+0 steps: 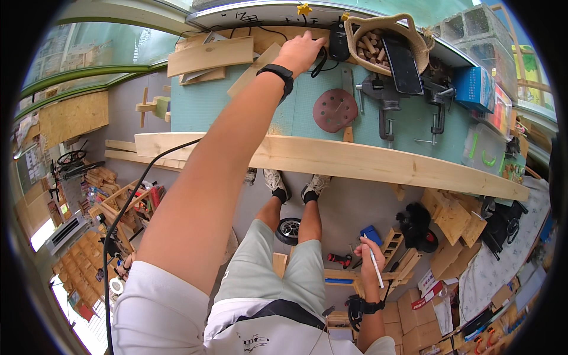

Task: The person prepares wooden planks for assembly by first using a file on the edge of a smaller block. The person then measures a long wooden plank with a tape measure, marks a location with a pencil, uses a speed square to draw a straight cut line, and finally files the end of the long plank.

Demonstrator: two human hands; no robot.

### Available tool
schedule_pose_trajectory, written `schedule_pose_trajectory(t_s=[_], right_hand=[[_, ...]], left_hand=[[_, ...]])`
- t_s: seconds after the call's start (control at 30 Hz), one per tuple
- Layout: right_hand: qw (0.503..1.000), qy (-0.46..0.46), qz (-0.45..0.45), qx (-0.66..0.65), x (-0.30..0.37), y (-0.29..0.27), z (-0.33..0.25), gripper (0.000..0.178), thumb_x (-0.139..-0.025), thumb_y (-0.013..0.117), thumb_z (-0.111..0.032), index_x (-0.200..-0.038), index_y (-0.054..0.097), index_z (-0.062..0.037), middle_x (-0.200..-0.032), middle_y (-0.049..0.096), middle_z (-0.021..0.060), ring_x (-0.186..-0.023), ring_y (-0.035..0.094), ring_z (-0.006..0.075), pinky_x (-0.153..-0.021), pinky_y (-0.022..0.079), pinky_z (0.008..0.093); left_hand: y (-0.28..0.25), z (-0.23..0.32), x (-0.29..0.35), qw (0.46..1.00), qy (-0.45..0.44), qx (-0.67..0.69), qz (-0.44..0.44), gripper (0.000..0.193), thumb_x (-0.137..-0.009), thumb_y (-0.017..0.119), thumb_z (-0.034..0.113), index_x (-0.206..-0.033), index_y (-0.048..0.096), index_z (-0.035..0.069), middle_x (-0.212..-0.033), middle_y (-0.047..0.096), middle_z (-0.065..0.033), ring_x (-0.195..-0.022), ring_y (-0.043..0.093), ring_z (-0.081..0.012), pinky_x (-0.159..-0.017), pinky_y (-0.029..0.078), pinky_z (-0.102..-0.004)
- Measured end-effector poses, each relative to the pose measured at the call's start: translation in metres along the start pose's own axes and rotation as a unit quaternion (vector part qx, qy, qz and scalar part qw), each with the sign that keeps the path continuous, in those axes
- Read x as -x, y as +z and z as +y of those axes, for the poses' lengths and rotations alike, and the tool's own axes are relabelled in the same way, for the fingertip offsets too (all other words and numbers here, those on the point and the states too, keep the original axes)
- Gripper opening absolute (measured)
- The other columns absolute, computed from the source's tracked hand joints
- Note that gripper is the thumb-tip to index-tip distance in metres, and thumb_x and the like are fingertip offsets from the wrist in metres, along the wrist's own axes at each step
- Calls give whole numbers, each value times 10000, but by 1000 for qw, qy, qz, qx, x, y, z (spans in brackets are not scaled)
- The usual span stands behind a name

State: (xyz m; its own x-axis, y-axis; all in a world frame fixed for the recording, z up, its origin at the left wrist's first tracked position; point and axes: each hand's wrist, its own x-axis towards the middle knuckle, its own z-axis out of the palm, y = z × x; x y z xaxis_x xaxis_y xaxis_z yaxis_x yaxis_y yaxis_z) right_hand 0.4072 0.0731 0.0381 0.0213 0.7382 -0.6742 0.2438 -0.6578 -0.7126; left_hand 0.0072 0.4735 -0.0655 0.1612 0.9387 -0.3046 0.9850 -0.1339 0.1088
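My left arm stretches across the workbench to its far edge. There my left hand (300,52) is closed, its fingers curled beside a looped black cord (320,64); what they hold is hidden. My right hand (370,253) is held low at my right side, closed round a slim white pencil-like stick (376,267). A long pale wooden board (355,155) lies along the bench's near edge. Behind it rests a round dark-red sanding disc (335,110) with holes. Thin wooden boards (210,56) are stacked left of my left hand.
A woven basket (421,41) holds short wooden dowels, with a black phone (403,64) leaning on it. Black clamps (387,100) stand near a blue box (475,89). A black cable (118,219) hangs at left. A wheel (288,231) and a red drill (339,259) are below.
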Motion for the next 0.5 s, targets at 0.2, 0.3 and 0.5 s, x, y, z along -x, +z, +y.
schedule_pose_trajectory(t_s=[0.2, 0.3, 0.5], right_hand=[[983, -170, -65, -31, -24, 45, -125, 335, -1061, 526, -188, -1276, 610, 55, -1085, 697, 178, -946, 689, 217, -864, 554, 334], [958, -266, -100, 38, -45, 96, -177, 418, -965, 667, -124, -1338, 563, 34, -1267, 655, 201, -1136, 655, 283, -963, 528, 377], [875, -403, -163, 212, -49, 209, -215, 659, -809, 824, -105, -1380, 509, -9, -1338, 613, 207, -1195, 595, 412, -1007, 495, 452]], left_hand=[[-74, 8, 119, 963, -45, 262, 36, 479, -920, 654, 244, -1319, 507, 24, -1121, 602, -201, -994, 679, -314, -858, 558, -407], [-98, 28, 206, 678, -204, 698, -112, 344, -1014, 587, 276, -1248, 530, 29, -1072, 630, -100, -967, 677, -177, -818, 562, -325], [-58, 58, 341, 360, -278, 889, -55, 197, -1070, 541, 291, -1183, 561, 131, -1007, 609, 32, -914, 592, -60, -768, 490, -232]])
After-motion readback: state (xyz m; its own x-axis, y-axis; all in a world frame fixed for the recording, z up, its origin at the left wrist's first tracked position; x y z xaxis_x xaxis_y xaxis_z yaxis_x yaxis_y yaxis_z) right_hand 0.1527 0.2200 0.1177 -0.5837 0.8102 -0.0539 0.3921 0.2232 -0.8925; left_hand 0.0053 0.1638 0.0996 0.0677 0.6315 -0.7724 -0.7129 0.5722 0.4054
